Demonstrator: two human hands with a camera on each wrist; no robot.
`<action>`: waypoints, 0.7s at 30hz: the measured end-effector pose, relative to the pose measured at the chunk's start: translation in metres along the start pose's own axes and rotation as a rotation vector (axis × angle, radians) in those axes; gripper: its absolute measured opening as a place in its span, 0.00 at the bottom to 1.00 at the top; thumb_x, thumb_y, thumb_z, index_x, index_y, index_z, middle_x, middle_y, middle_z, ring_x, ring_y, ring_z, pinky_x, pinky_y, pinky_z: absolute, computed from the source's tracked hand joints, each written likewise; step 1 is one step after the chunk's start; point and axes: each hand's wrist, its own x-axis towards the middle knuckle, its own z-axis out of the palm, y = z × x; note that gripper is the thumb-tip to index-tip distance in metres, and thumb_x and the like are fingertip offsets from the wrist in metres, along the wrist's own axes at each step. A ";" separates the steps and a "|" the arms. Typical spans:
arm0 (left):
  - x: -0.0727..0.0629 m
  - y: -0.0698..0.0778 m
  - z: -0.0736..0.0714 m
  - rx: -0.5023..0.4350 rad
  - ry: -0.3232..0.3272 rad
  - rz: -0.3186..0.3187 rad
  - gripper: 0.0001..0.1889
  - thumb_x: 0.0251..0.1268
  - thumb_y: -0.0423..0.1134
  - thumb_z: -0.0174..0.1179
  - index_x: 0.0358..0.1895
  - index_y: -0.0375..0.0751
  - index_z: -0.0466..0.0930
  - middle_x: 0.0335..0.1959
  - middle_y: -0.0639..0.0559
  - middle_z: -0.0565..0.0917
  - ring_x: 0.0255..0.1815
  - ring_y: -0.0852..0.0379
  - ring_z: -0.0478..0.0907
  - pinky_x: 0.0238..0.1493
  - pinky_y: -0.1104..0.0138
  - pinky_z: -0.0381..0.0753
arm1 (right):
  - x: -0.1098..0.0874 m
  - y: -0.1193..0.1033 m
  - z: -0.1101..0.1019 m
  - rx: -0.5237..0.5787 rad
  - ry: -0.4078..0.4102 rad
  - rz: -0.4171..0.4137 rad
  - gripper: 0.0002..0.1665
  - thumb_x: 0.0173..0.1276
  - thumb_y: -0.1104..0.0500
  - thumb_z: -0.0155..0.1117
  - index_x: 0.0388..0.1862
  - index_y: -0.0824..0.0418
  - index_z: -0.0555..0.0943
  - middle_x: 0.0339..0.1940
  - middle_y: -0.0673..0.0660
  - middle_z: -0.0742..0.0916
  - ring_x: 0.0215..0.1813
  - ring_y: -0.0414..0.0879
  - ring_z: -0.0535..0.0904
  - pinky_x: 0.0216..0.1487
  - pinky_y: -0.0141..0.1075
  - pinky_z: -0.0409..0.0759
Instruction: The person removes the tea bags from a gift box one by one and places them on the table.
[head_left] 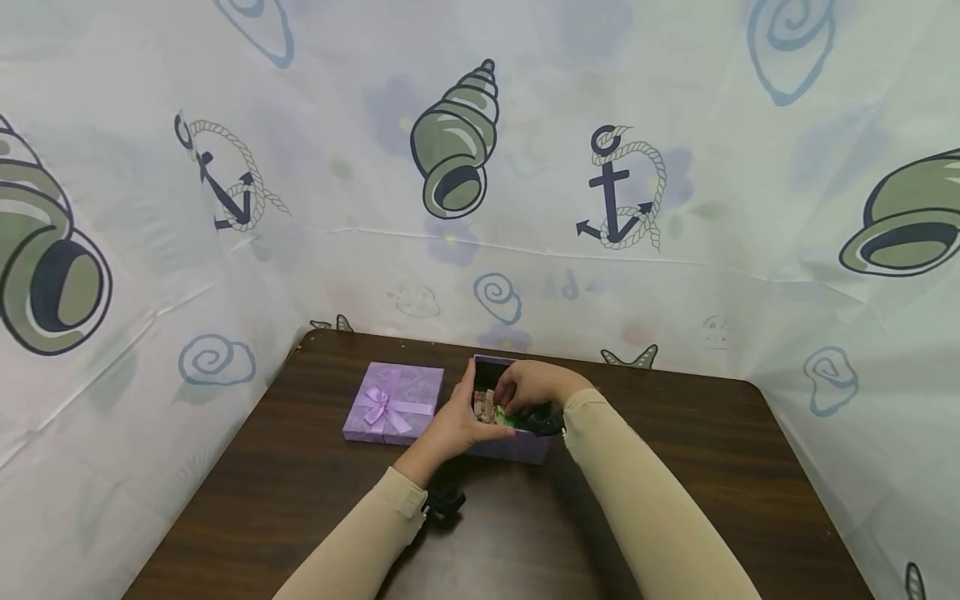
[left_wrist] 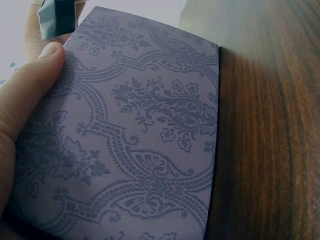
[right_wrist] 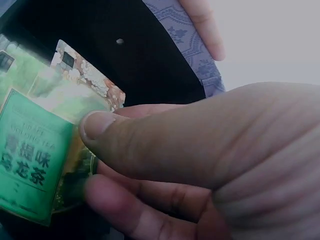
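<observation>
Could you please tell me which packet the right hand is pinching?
The green-labelled grape oolong tea packet; the patterned packet behind it shows orange-and-white print instead.

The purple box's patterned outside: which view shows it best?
Left wrist view: the purple box fills much of it, its pattern clear. The head view shows that outside small, partly covered; the right wrist, only a strip.

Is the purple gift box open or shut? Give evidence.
The gift box is open: its lid lies beside it, and the right hand pinches an oolong tea packet inside.
</observation>
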 end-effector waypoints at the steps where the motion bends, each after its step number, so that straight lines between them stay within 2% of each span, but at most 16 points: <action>1: 0.000 0.000 0.000 -0.001 -0.002 -0.001 0.79 0.51 0.63 0.85 0.91 0.63 0.25 0.93 0.39 0.40 0.91 0.32 0.47 0.82 0.31 0.63 | 0.000 0.000 0.000 -0.001 0.004 -0.002 0.17 0.74 0.67 0.73 0.60 0.63 0.89 0.50 0.56 0.93 0.46 0.46 0.90 0.48 0.42 0.92; 8: 0.001 -0.001 0.001 0.000 0.002 0.002 0.79 0.51 0.63 0.85 0.90 0.67 0.24 0.93 0.38 0.41 0.91 0.33 0.48 0.82 0.33 0.63 | -0.001 0.005 0.001 0.022 0.024 -0.050 0.09 0.76 0.65 0.73 0.52 0.60 0.92 0.41 0.52 0.93 0.38 0.45 0.88 0.42 0.40 0.89; 13: 0.002 0.000 0.001 0.024 0.008 0.006 0.80 0.50 0.66 0.85 0.91 0.62 0.25 0.92 0.36 0.43 0.90 0.31 0.52 0.81 0.33 0.65 | -0.001 0.012 -0.002 0.095 0.053 -0.093 0.03 0.77 0.61 0.73 0.43 0.57 0.92 0.39 0.52 0.92 0.36 0.46 0.88 0.41 0.40 0.90; 17: 0.000 0.002 0.001 0.045 0.024 0.005 0.80 0.49 0.66 0.85 0.92 0.58 0.27 0.92 0.34 0.46 0.87 0.29 0.58 0.79 0.33 0.69 | 0.000 0.017 -0.003 0.182 0.087 -0.123 0.03 0.79 0.58 0.70 0.45 0.56 0.89 0.37 0.52 0.88 0.35 0.46 0.84 0.38 0.42 0.91; 21: 0.000 0.003 0.002 0.051 0.026 0.000 0.80 0.49 0.65 0.85 0.92 0.55 0.28 0.91 0.33 0.47 0.86 0.28 0.61 0.78 0.32 0.70 | -0.001 0.018 -0.003 0.244 0.100 -0.130 0.05 0.82 0.57 0.67 0.49 0.57 0.85 0.34 0.53 0.84 0.33 0.45 0.78 0.35 0.44 0.92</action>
